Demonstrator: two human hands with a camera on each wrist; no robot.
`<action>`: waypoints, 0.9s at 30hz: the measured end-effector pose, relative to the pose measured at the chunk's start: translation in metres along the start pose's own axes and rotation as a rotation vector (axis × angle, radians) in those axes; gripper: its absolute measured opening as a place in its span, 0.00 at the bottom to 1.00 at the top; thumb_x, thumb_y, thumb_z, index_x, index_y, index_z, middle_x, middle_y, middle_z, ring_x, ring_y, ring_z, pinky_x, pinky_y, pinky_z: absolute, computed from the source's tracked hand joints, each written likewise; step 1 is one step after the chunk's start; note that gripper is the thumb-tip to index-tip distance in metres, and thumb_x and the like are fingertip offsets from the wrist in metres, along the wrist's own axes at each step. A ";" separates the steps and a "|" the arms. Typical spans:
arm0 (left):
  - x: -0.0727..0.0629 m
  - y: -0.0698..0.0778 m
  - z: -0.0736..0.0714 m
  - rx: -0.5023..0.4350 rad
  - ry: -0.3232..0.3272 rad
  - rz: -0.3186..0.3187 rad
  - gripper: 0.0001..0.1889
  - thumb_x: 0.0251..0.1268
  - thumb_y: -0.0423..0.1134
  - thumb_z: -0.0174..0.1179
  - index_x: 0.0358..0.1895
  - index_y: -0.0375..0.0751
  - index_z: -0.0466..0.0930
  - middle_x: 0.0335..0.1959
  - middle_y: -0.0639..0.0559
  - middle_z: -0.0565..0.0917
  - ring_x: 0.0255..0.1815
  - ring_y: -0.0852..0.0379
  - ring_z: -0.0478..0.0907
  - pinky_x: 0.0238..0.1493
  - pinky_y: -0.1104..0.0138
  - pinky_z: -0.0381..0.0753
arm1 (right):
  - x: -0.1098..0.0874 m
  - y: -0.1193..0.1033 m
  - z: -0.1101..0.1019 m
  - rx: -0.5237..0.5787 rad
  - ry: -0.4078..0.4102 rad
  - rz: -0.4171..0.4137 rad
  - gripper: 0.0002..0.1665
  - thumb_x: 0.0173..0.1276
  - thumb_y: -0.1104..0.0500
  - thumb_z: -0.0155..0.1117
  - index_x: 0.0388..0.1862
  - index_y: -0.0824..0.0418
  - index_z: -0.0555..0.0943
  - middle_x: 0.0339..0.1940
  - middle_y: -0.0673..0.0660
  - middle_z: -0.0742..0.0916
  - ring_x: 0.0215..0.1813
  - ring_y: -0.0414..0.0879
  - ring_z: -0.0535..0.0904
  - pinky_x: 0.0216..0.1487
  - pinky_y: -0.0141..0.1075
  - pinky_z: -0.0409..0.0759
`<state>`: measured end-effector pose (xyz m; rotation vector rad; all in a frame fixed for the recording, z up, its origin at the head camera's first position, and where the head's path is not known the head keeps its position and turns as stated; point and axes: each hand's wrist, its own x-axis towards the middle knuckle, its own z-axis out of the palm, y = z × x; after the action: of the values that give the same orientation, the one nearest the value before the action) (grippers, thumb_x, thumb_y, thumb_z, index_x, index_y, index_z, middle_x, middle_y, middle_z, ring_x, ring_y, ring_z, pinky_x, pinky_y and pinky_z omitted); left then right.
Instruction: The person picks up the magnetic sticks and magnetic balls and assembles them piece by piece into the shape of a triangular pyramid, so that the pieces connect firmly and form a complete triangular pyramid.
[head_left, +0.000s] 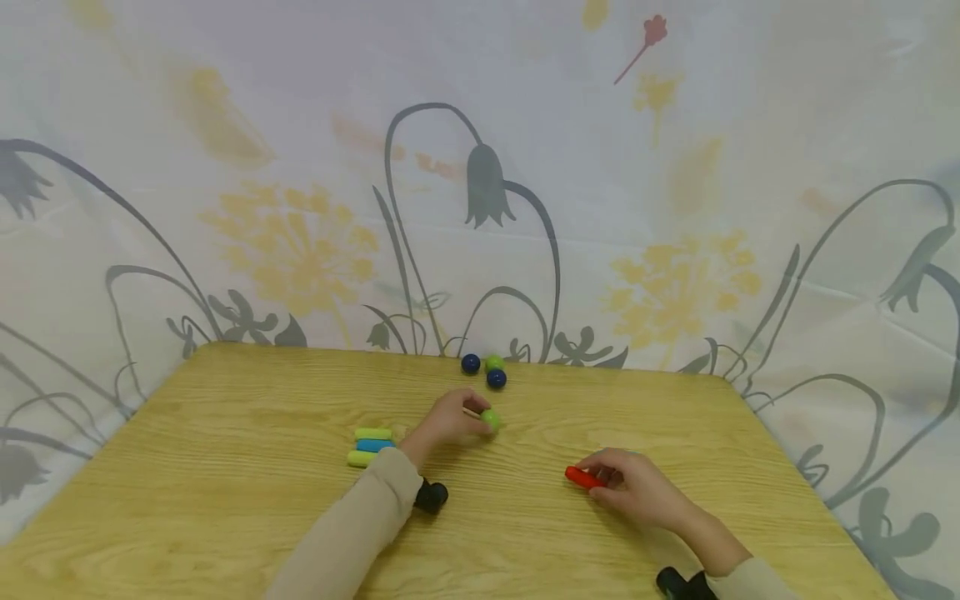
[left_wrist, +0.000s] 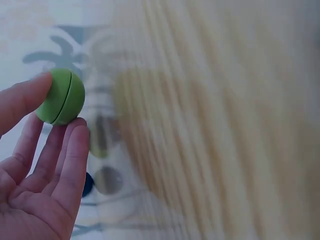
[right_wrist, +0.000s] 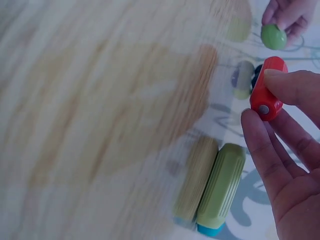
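Observation:
My left hand [head_left: 452, 419] pinches a light green ball [head_left: 491, 418] between thumb and fingertips, near the middle of the table. In the left wrist view the green ball [left_wrist: 62, 97] shows a dark seam round it. My right hand [head_left: 637, 490] holds a short red rod [head_left: 582, 477] between thumb and fingers, out to the right. A round metal dot marks the end of the red rod [right_wrist: 270, 90] in the right wrist view. Near that hand lies a ribbed green rod [right_wrist: 222, 185], with a bit of a blue piece [right_wrist: 210, 231] showing beside it.
At the table's back edge sit two dark blue balls [head_left: 470, 363] and another green ball [head_left: 494, 362], close together. Left of my left forearm lie two yellow-green rods [head_left: 362, 458] and a blue rod [head_left: 374, 446], partly covered by the sleeve. A patterned cloth [head_left: 315, 167] hangs behind the wooden table [head_left: 225, 483].

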<state>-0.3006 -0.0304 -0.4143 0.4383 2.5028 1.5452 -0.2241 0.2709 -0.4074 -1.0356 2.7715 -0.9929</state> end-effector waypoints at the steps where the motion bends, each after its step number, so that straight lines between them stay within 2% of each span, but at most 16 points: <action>1: -0.003 0.002 0.001 -0.020 -0.011 0.008 0.16 0.54 0.31 0.67 0.46 0.33 0.78 0.42 0.45 0.79 0.44 0.48 0.77 0.40 0.62 0.78 | 0.001 -0.001 0.000 -0.004 -0.002 0.001 0.15 0.59 0.65 0.68 0.46 0.63 0.80 0.36 0.50 0.83 0.34 0.37 0.76 0.33 0.33 0.78; 6: -0.017 0.012 0.007 -0.064 -0.055 0.012 0.17 0.54 0.32 0.67 0.47 0.34 0.78 0.43 0.46 0.78 0.43 0.48 0.78 0.38 0.63 0.79 | 0.005 -0.003 0.003 -0.004 -0.003 -0.002 0.15 0.59 0.64 0.68 0.47 0.62 0.80 0.37 0.50 0.83 0.34 0.37 0.76 0.34 0.33 0.78; 16: -0.032 0.015 0.015 -0.047 -0.073 -0.006 0.14 0.54 0.32 0.68 0.44 0.36 0.79 0.41 0.48 0.79 0.43 0.50 0.78 0.39 0.63 0.78 | 0.013 -0.008 0.011 0.030 0.000 -0.011 0.16 0.58 0.66 0.68 0.46 0.64 0.80 0.38 0.53 0.83 0.35 0.38 0.77 0.35 0.33 0.79; 20: -0.038 0.015 0.018 -0.054 -0.096 0.009 0.14 0.54 0.32 0.68 0.44 0.35 0.78 0.41 0.48 0.78 0.43 0.48 0.78 0.40 0.62 0.78 | 0.017 -0.011 0.014 0.049 -0.016 -0.015 0.15 0.59 0.66 0.67 0.47 0.65 0.80 0.38 0.53 0.83 0.35 0.39 0.77 0.35 0.33 0.79; 27: -0.044 0.016 0.025 -0.055 -0.112 0.005 0.14 0.53 0.33 0.68 0.43 0.37 0.79 0.39 0.50 0.78 0.44 0.48 0.78 0.41 0.62 0.78 | 0.023 -0.017 0.021 0.077 -0.030 -0.013 0.15 0.59 0.66 0.67 0.47 0.64 0.81 0.38 0.52 0.83 0.36 0.39 0.77 0.35 0.33 0.79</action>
<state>-0.2498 -0.0175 -0.4116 0.5080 2.3716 1.5423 -0.2276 0.2355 -0.4102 -1.0512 2.6829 -1.0670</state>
